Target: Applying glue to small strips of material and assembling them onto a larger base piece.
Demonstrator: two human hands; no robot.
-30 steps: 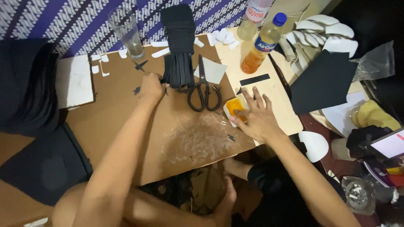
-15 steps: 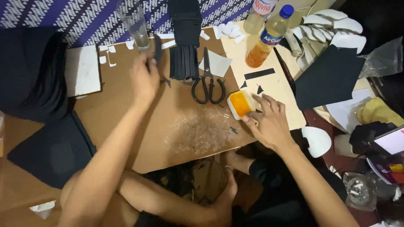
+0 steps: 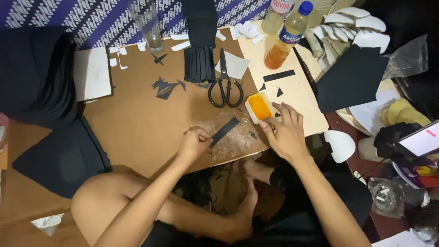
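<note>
The left hand [image 3: 194,142] pinches the lower end of a black strip [image 3: 224,131] lying flat on the brown bench [image 3: 137,119]. The right hand [image 3: 284,130] grips no object, its fingertips touching a small white tray of orange glue [image 3: 259,107] just beside the strip. Black scissors [image 3: 225,89] lie beyond.

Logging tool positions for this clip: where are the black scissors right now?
In the head view the black scissors lie flat on the brown board, upper centre, between the stack of black strips and the small orange-filled tub, untouched by either hand.

Brown board [image 3: 137,123] (scissors [image 3: 225,89], black strip [image 3: 224,131], glue tub [image 3: 259,107])
</note>
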